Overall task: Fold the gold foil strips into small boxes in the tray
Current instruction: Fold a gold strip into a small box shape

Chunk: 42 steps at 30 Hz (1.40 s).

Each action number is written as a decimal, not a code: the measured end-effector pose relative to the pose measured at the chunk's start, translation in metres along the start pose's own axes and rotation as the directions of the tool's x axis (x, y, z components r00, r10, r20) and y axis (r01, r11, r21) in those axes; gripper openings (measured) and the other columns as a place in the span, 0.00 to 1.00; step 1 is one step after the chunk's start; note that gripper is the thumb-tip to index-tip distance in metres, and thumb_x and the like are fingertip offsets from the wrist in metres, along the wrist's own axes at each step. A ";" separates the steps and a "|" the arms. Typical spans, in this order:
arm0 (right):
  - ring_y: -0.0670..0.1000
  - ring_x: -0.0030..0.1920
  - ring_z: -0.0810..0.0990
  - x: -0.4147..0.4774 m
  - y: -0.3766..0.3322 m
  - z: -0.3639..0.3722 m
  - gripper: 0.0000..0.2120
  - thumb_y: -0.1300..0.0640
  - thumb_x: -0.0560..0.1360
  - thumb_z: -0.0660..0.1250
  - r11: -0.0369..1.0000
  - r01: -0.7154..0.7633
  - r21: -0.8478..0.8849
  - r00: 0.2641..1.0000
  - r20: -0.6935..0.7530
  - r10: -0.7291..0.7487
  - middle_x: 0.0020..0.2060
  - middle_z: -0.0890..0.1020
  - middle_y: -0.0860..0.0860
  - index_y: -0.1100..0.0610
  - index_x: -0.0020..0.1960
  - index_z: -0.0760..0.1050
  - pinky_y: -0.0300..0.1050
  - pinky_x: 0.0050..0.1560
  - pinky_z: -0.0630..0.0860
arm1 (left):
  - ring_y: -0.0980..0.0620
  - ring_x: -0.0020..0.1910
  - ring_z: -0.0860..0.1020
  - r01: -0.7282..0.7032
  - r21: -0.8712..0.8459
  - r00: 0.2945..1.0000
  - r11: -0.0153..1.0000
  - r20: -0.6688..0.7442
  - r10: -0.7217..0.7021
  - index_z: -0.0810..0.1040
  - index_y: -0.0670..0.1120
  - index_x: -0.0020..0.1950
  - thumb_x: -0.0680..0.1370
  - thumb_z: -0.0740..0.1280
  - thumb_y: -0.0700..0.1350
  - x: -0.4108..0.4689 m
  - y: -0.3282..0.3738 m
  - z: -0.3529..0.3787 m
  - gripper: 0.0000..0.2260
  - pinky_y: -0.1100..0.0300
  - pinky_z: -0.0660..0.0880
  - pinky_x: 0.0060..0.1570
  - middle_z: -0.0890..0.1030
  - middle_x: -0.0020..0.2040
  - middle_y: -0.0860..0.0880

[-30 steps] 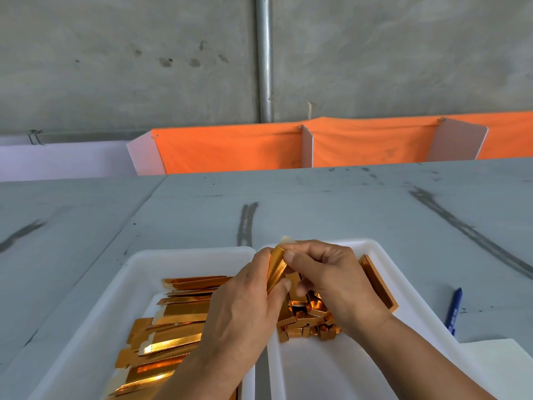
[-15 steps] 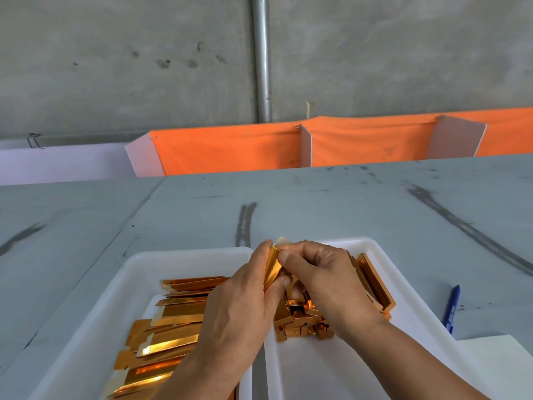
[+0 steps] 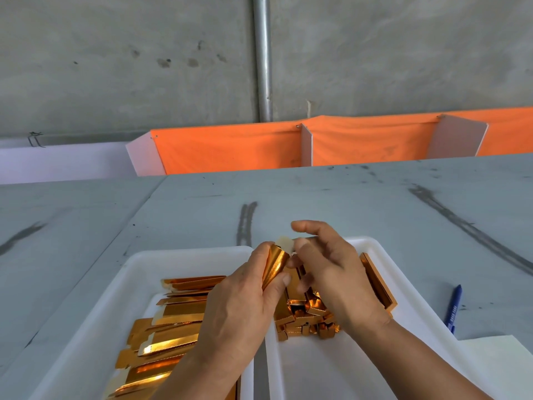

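Observation:
My left hand [image 3: 239, 301] grips a gold foil strip [image 3: 274, 268] upright between thumb and fingers, above the gap between two white trays. My right hand [image 3: 331, 272] is beside it, its thumb pressing the strip's pale top flap [image 3: 284, 243] while the index finger is lifted and stretched out. The left tray [image 3: 138, 284] holds a pile of flat gold strips [image 3: 170, 333]. In the right tray [image 3: 372, 246] lies a heap of small folded gold boxes [image 3: 305, 316], partly hidden by my right hand.
A longer gold box [image 3: 377, 281] leans against the right tray's far side. A blue pen [image 3: 453, 308] lies on the grey table to the right, with white paper [image 3: 496, 362] beside it. Orange cloth dividers [image 3: 230, 148] stand along the table's far edge.
My right hand's fingers have loosened off the strip, the index finger lifting up. The strip's pale top flap is now exposed, and the strip looks more opened out.

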State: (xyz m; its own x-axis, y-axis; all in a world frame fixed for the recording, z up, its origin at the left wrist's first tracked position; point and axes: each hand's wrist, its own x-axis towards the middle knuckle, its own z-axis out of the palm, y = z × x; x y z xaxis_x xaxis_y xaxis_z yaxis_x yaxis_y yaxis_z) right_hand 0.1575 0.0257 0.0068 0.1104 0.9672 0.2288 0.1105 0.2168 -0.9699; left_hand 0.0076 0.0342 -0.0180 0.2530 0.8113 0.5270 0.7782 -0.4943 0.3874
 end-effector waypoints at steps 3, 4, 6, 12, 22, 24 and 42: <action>0.48 0.27 0.78 0.005 -0.002 -0.004 0.10 0.51 0.83 0.59 0.992 -0.106 0.070 0.992 -0.056 0.110 0.36 0.85 0.51 0.45 0.55 0.79 0.38 0.33 0.77 | 0.61 0.34 0.72 -0.013 -0.001 1.000 1.000 -0.005 0.013 0.53 0.62 0.67 0.72 0.45 0.70 -0.001 0.002 0.000 0.26 0.74 0.64 0.28 0.68 0.35 0.63; 0.49 0.27 0.77 0.006 -0.003 -0.005 0.12 0.52 0.83 0.58 0.982 -0.152 0.113 0.986 -0.058 0.159 0.35 0.84 0.52 0.48 0.53 0.81 0.38 0.32 0.77 | 0.61 0.34 0.72 -0.022 0.000 1.000 1.000 -0.004 0.022 0.53 0.63 0.66 0.72 0.44 0.70 -0.002 0.003 0.000 0.25 0.74 0.64 0.28 0.67 0.35 0.64; 0.48 0.27 0.77 0.007 -0.004 -0.006 0.14 0.53 0.83 0.59 0.945 -0.229 0.234 0.970 -0.022 0.241 0.33 0.83 0.54 0.55 0.50 0.83 0.39 0.29 0.76 | 0.61 0.35 0.73 -0.038 -0.010 0.999 0.999 0.004 0.038 0.52 0.63 0.66 0.73 0.44 0.69 -0.002 0.004 0.000 0.24 0.74 0.65 0.30 0.68 0.36 0.63; 0.48 0.30 0.77 0.008 -0.003 -0.007 0.14 0.53 0.81 0.63 0.909 -0.254 0.331 0.967 0.106 0.232 0.34 0.81 0.57 0.60 0.46 0.84 0.39 0.28 0.75 | 0.61 0.40 0.75 -0.050 -0.025 0.999 0.998 0.006 0.050 0.51 0.63 0.68 0.72 0.43 0.69 -0.003 0.004 0.001 0.26 0.74 0.69 0.34 0.72 0.43 0.62; 0.49 0.34 0.78 0.007 -0.001 -0.007 0.12 0.55 0.80 0.64 0.909 -0.214 0.356 0.965 0.221 0.141 0.36 0.80 0.57 0.59 0.47 0.84 0.39 0.34 0.77 | 0.61 0.38 0.77 -0.059 -0.022 0.998 0.998 0.008 0.059 0.58 0.59 0.69 0.74 0.46 0.67 -0.002 0.005 -0.003 0.26 0.72 0.71 0.35 0.74 0.42 0.61; 0.49 0.35 0.78 0.007 -0.001 -0.008 0.14 0.57 0.81 0.62 0.910 -0.229 0.345 0.961 0.227 0.156 0.37 0.80 0.58 0.59 0.48 0.85 0.39 0.35 0.77 | 0.61 0.38 0.77 -0.057 -0.020 0.998 0.998 0.003 0.057 0.58 0.59 0.69 0.74 0.46 0.67 -0.002 0.005 -0.003 0.25 0.72 0.72 0.35 0.74 0.41 0.61; 0.48 0.28 0.77 0.006 -0.004 -0.008 0.06 0.60 0.76 0.71 0.948 -0.194 0.252 0.978 0.129 0.166 0.31 0.81 0.56 0.56 0.41 0.84 0.38 0.31 0.76 | 0.61 0.46 0.79 -0.079 -0.075 0.996 0.994 0.027 0.081 0.56 0.60 0.74 0.73 0.45 0.69 -0.004 0.006 -0.003 0.30 0.71 0.76 0.43 0.78 0.50 0.61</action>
State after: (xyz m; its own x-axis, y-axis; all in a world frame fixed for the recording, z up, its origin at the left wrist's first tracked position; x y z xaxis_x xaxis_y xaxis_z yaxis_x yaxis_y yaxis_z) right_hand 0.1655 0.0294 0.0121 -0.0008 0.9986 0.0520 -0.1652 0.0512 -0.9849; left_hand 0.0092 0.0265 -0.0153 0.3309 0.7766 0.5360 0.7104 -0.5789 0.4002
